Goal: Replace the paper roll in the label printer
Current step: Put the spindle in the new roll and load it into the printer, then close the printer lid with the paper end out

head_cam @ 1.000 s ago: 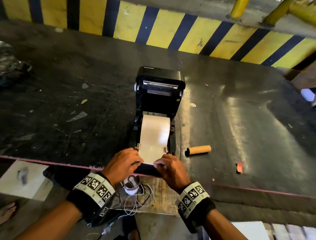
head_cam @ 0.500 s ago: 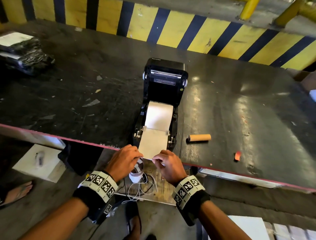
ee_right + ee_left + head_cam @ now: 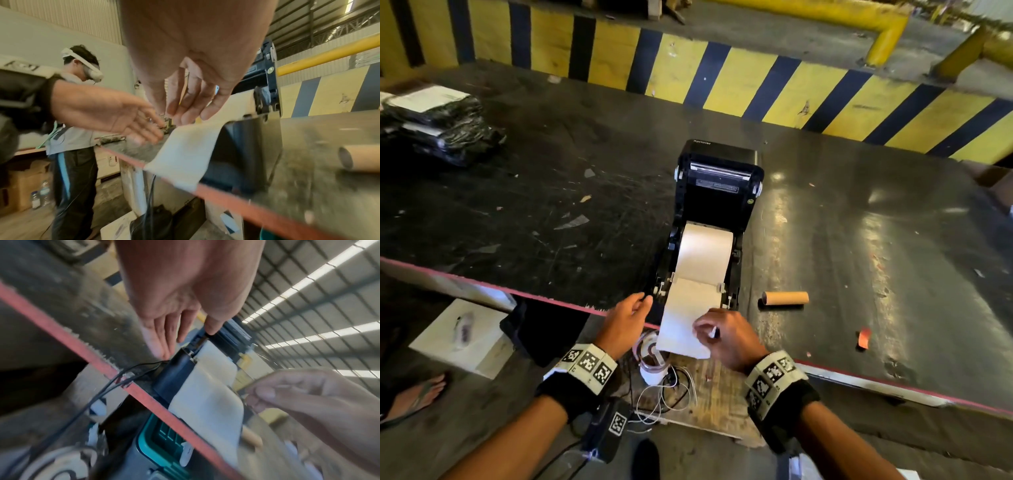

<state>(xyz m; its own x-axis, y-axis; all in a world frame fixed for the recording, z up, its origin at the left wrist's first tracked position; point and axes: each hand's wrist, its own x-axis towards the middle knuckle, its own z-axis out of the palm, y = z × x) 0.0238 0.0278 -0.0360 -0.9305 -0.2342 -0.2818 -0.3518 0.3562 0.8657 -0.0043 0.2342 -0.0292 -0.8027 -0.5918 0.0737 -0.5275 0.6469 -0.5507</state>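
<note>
While the label printer (image 3: 714, 219) sits with its lid raised at the near edge of the dark worktable (image 3: 859, 240), the paper roll (image 3: 705, 253) lies seated in its bay, and a strip of label paper (image 3: 685, 325) runs out over the front and hangs past the table's red edge. The right hand (image 3: 726, 337) pinches that strip at its right side. Just left of the printer's front corner, the left hand (image 3: 626, 318) hovers with fingers straight and loose, holding nothing. An empty cardboard core (image 3: 785, 298) lies on the table to the printer's right.
</note>
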